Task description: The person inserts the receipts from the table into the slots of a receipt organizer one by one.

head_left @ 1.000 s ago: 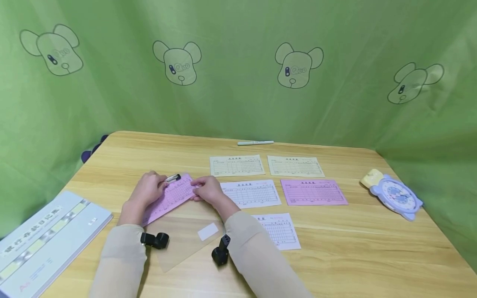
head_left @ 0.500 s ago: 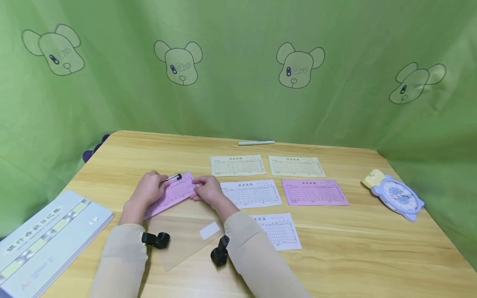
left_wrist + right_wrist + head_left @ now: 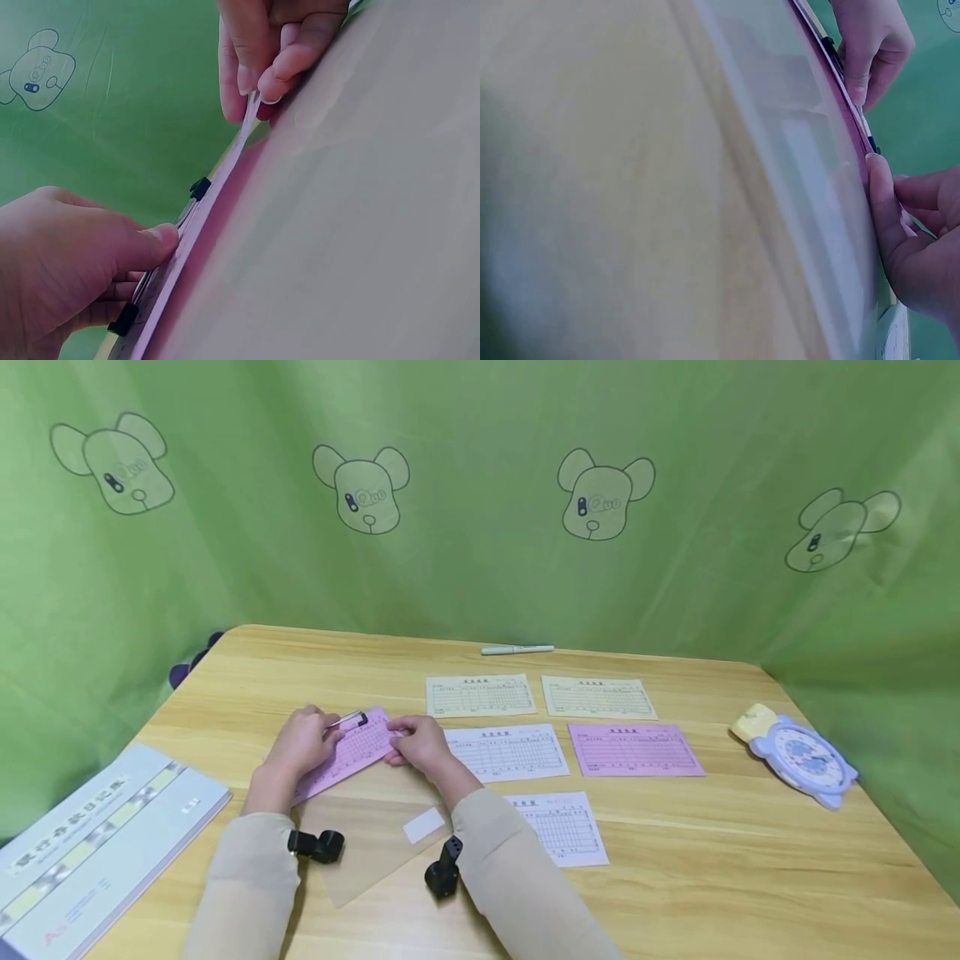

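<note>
A pink printed slip lies tilted over the upper part of a transparent folder with a white label. At the slip's upper edge is a metal clip with black ends. My left hand grips the clip and slip, its thumb pressing on the clip in the left wrist view. With thumb and fingers my right hand pinches the slip's right end, seen also in the right wrist view. The fingers beneath the slip are partly hidden.
Two pale yellow slips, two white slips and another pink slip lie to the right. A pen is near the back edge, a blue clock at the far right, and a thick book at the left.
Both hands keep their holds on the clip and slip with hardly any movement. The whole head view has shifted slightly.
</note>
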